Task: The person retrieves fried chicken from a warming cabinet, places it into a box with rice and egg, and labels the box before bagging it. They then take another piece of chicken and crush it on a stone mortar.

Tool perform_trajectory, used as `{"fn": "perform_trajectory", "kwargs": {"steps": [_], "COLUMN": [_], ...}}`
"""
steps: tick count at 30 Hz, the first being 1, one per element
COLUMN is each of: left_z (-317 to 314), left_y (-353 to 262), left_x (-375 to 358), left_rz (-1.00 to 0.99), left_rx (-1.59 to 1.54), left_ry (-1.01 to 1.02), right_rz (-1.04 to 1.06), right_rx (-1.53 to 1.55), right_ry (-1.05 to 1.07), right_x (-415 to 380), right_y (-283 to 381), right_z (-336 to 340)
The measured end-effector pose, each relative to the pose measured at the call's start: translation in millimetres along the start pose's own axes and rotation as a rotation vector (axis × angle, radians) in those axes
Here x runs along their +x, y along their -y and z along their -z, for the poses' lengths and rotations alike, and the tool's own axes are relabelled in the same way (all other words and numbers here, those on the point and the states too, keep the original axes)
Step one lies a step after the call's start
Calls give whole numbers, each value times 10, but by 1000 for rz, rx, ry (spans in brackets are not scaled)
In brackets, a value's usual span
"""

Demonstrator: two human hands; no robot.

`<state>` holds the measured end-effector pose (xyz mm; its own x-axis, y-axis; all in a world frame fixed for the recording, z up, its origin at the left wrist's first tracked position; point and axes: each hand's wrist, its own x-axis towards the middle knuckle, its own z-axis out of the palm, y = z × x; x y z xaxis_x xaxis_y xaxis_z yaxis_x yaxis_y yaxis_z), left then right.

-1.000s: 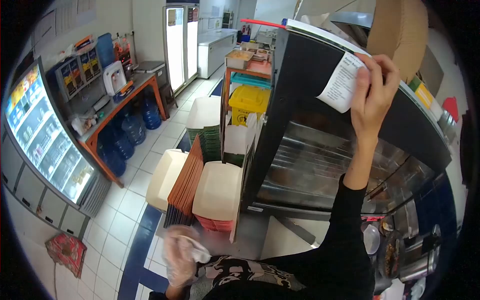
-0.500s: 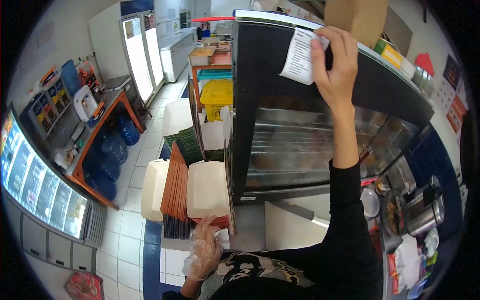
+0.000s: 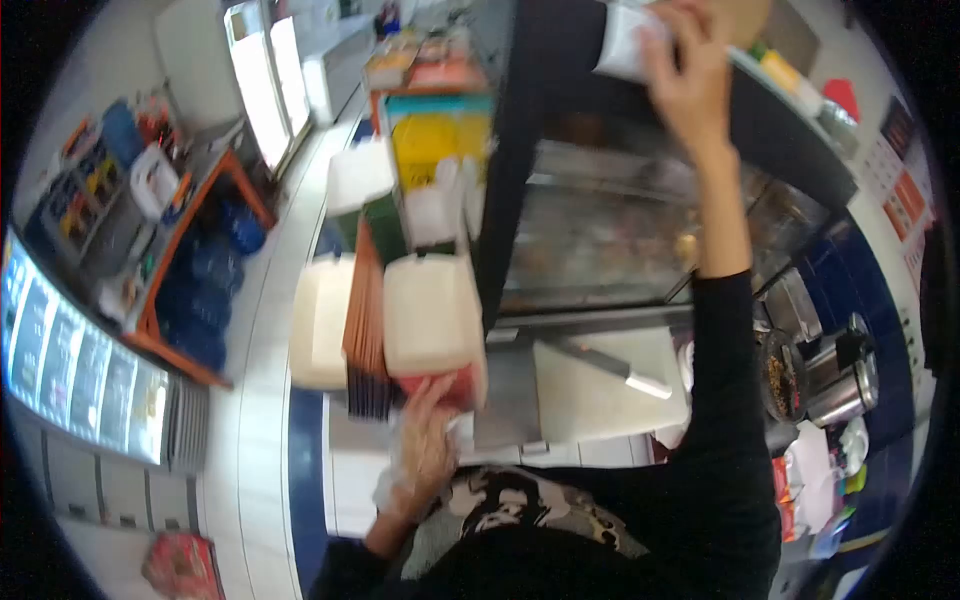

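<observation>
Up at the top edge of the dark display cabinet [image 3: 590, 110], my right hand [image 3: 692, 85] pinches a white printed slip of paper [image 3: 622, 42]. The slip is partly covered by my fingers, and its print is blurred. Lower down, my left hand [image 3: 425, 445] wears a clear plastic glove. Its fingers stretch out onto the red lower side of a stack of cream-lined paper food trays [image 3: 430, 315], without visibly grasping one. Beside that stack stand orange-brown nested trays [image 3: 366, 310] and another cream tray [image 3: 320, 325].
A knife [image 3: 610, 368] lies on a white cutting board [image 3: 570, 400] below the cabinet. A pan of food [image 3: 780, 385] and a steel pot [image 3: 845, 385] stand at right. Behind the trays is a yellow bin [image 3: 423, 145]. A drinks fridge [image 3: 80, 345] stands at left.
The view has tilted and blurred. My right hand still has the slip, now higher against the cabinet top. My left fingers have spread onto the red tray side. More of the cutting board shows.
</observation>
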<state>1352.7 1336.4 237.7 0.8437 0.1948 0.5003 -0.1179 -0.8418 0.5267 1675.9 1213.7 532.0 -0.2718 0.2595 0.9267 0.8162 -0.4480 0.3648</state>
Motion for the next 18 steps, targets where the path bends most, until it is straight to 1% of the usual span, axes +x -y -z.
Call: {"fn": "perform_trajectory", "kwargs": {"steps": [1, 2, 3, 5, 6, 7, 8, 9, 10, 11, 13, 14, 15, 16, 17, 18], "left_z": [48, 76, 75, -11, -47, -74, -109, -146, -182, -201, -221, -208, -215, -237, -253, -216], "left_y": [13, 19, 15, 124, 167, 224, 295, 369, 413, 440, 489, 532, 542, 530, 494, 431], "left_x": [-42, -64, -99, -194, -241, -275, -280, -293, -295, -265, -328, -338, -406, -417, -319, -271], "left_rz": [3, 30, 37, 31, 3, -29, -49, -80, -110, -125, 76, -31, -7, -1, 32, 64], "left_rx": [23, 19, 18, 15, 4, -10, -23, 2, 24, 2, -75, 105, 110, 110, -13, -155], "left_ry": [47, 65, 80, 82, 64, 56, 79, 71, 58, 79, 94, 135, 121, 97, 46, 49], "right_rz": [-188, -176, -133, -144, -290, -435, -175, -116, -513, -95, -50, -111, -181, -205, -220, -294], "right_rx": [20, -107, -5, 1000, 779, 545, 642, 522, 843, 692, 571, 526, 452, 416, 421, 453], "right_ry": [188, 62, -68, 310, 267, 222, 374, 643, 1065, 1111, 1509, 1662, 1807, 1666, 1631, 1594], "right_x": [28, -45, 3, -47, -125, -275, -512, -719, -857, -1085, -1453, -1519, -1550, -1653, -1826, -1800], "right_y": [115, 142, 278, 426, 850, 1340, 1537, 1973, 2280, 2460, 2758, 2894, 2931, 2967, 2982, 2934], "right_z": [122, 109, 178, 637, 610, 424, 288, 264, 169, 113, -1, -48, -117, -87, -223, -220]}}
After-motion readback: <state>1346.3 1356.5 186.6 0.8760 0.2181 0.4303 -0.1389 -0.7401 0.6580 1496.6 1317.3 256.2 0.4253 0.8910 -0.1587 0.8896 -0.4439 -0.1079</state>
